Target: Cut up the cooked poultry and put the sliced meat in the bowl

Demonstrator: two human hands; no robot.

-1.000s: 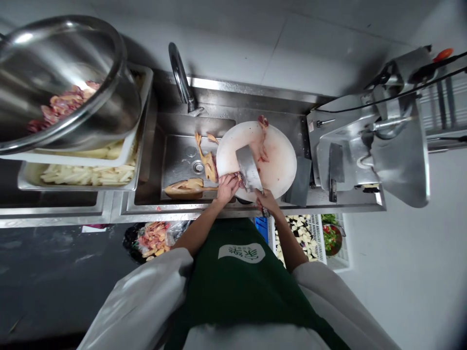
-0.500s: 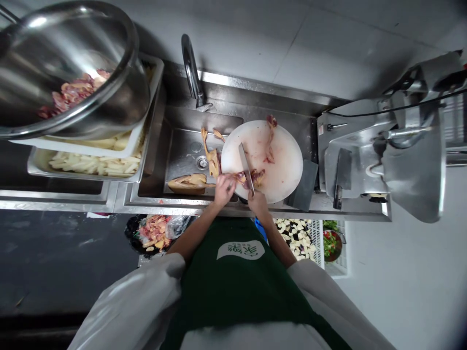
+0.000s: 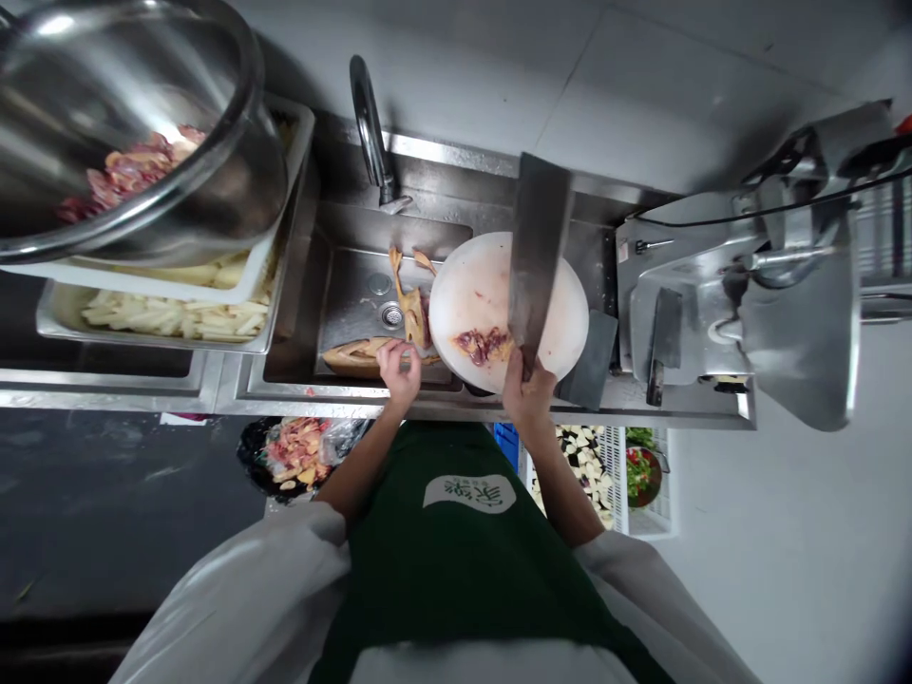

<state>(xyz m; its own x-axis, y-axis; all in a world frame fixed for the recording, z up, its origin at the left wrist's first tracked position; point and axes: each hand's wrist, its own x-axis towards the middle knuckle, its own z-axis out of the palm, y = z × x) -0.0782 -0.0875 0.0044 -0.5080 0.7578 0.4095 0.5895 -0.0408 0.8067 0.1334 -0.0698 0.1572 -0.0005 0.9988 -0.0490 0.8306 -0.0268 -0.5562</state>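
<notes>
My right hand (image 3: 528,391) is closed round the handle of a cleaver (image 3: 540,252), its broad blade raised above the round white cutting board (image 3: 456,294). Chopped dark-red and yellow meat (image 3: 483,345) lies on the board's near left part, beside the blade. The blade hides part of the board behind it. My left hand (image 3: 400,375) is over the sink's near side, fingers curved and apart, with nothing visible in it. Just beyond its fingertips are a yellow-skinned plucked bird (image 3: 352,355) and a bird piece with a foot (image 3: 411,309), both in the sink (image 3: 349,285).
A tap (image 3: 370,123) rises behind the sink. At left, a large steel bowl (image 3: 242,190) of cut meat stands over trays of pale strips (image 3: 178,318). A slicer (image 3: 805,285) with another cleaver (image 3: 664,337) is at right. Below the counter sit chopped meat (image 3: 303,451) and vegetable crates (image 3: 618,475).
The cleaver has come up off the meat and tilted to show its broad side. My left hand has left the meat at the board's edge and moved left over the sink.
</notes>
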